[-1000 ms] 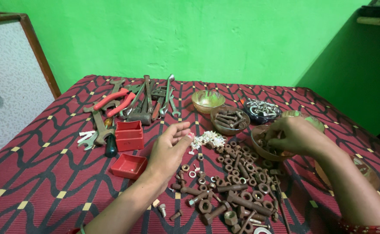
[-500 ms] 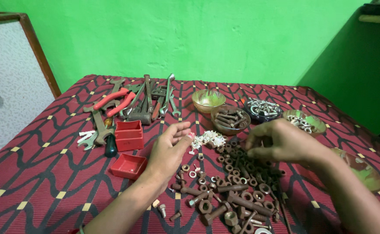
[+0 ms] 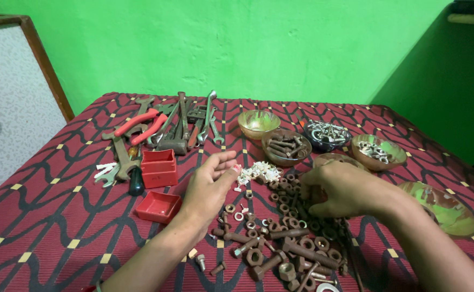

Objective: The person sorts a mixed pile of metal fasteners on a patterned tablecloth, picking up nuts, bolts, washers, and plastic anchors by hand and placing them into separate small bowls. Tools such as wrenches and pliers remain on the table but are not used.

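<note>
- While both hands work at the centre of the frame, the pile of rusty nuts and bolts (image 3: pixel 291 238) lies between and below them on the red patterned tablecloth (image 3: pixel 47 216), and it spreads toward the lower edge.
- The right hand (image 3: pixel 345 189) is just right of centre, palm down, on the upper part of this pile. Its fingers are curled narrow and press down among the nuts; I cannot tell if they pinch one piece.
- The left hand (image 3: pixel 210 186) is just left of centre, palm turned to the right. Its fingers are loosely bent and half open, and they hold nothing that I can see; the thumb tip is near the small heap of white pieces (image 3: pixel 258 172).
- This white heap lies at the upper edge of the pile, between the two hands.
- A small open red tray (image 3: pixel 159 207) is just left of the left wrist, and a closed red box (image 3: pixel 159 167) is above it.
- Further to the upper left lie the old tools (image 3: pixel 177 127): wrenches, a hammer and pliers with red handles (image 3: pixel 137 127).
- Above the right hand stands a brown bowl with bolts (image 3: pixel 287 147), with an empty golden bowl (image 3: pixel 258 123) beside it.
- More bowls with silver parts (image 3: pixel 377 151) go to the right side, and a green bowl (image 3: pixel 437 208) is at the right edge.
</note>
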